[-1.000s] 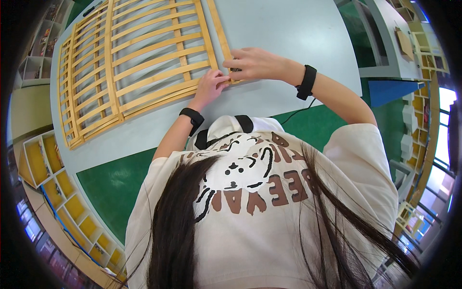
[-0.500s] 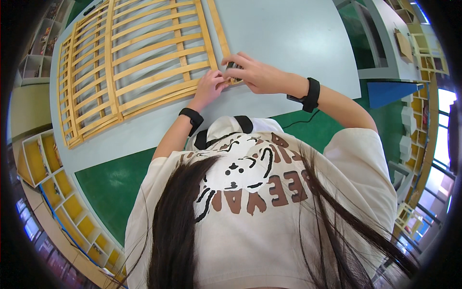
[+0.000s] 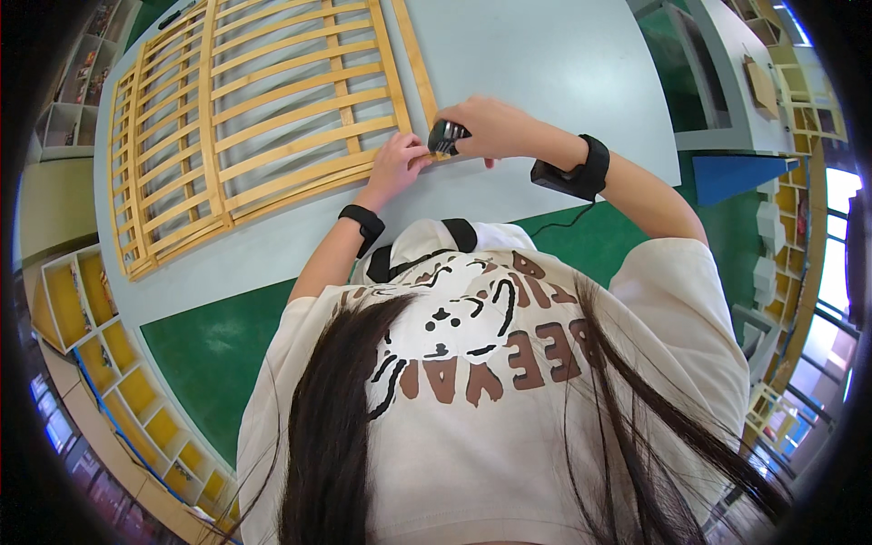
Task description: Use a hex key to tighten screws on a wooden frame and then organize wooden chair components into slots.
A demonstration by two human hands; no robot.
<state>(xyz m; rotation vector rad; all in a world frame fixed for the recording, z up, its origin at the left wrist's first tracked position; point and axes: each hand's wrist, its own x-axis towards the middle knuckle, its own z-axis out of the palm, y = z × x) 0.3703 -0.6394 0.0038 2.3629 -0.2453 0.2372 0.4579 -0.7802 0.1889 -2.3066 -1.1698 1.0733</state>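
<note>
A slatted wooden rack (image 3: pixel 214 136) lies flat on the pale grey table, its slats pale and narrow. At its near right corner, my left hand (image 3: pixel 397 170) is closed, with the fingertips pinching the end of the wooden frame. Just right of that corner, my right hand (image 3: pixel 490 127) is wrapped round a black tool with pale stripes (image 3: pixel 445 136). The tool's lower end meets the wood at the corner; its tip is hidden, so its exact kind does not show. A separate wooden strip (image 3: pixel 416 64) runs along the rack's right side, its near end by the tool.
The grey table (image 3: pixel 554 73) extends to the right of the rack. A black-handled tool (image 3: pixel 170 18) lies at the far left edge. Yellow-backed shelving (image 3: pixel 118 345) stands on the left, over green floor (image 3: pixel 195 363). A blue panel (image 3: pixel 740 175) stands to the right.
My right hand has turned and shifted slightly right, its knuckles now up, showing more of the black tool. The box on my right wristband has swung into view. My left hand stays nearly still.
</note>
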